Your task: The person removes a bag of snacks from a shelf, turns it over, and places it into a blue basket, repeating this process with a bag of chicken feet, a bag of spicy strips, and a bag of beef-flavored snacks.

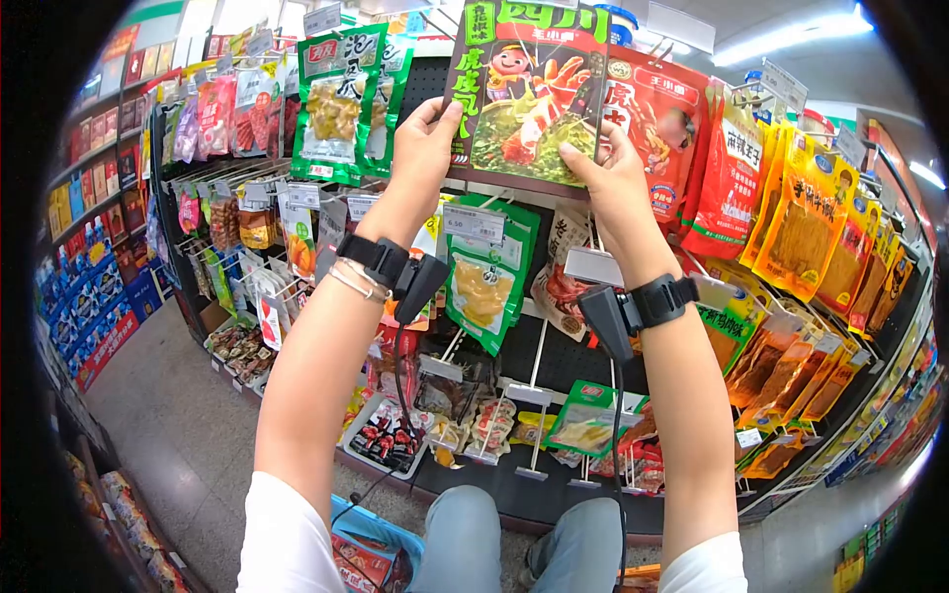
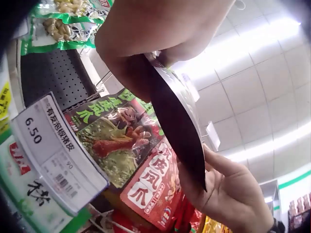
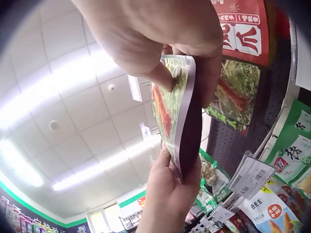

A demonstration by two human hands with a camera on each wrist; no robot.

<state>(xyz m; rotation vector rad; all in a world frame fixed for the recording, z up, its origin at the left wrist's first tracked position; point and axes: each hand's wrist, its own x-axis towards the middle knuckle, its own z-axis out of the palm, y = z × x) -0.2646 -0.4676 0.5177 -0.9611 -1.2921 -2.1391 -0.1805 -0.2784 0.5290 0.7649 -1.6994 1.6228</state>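
Both hands hold up a green and dark snack bag [image 1: 534,99] with chicken feet pictured on its front. My left hand [image 1: 425,148] grips its left lower edge, and my right hand [image 1: 615,178] pinches the right lower corner, thumb on the printed front. From the left wrist, the bag's dark bottom [image 2: 177,121] shows between the hands. A similar chicken-feet bag [image 2: 116,138] hangs on the rack behind it, beside a red bag [image 2: 155,184]. In the right wrist view, the right thumb [image 3: 163,77] presses on the bag's front.
Green pouches [image 1: 336,109] hang to the left, red bags [image 1: 727,178] and yellow packs [image 1: 806,212] to the right. A price tag [image 1: 474,223] juts out below the hands. Lower down are a tray of small packs [image 1: 381,465] and a blue basket [image 1: 410,539] by the knees.
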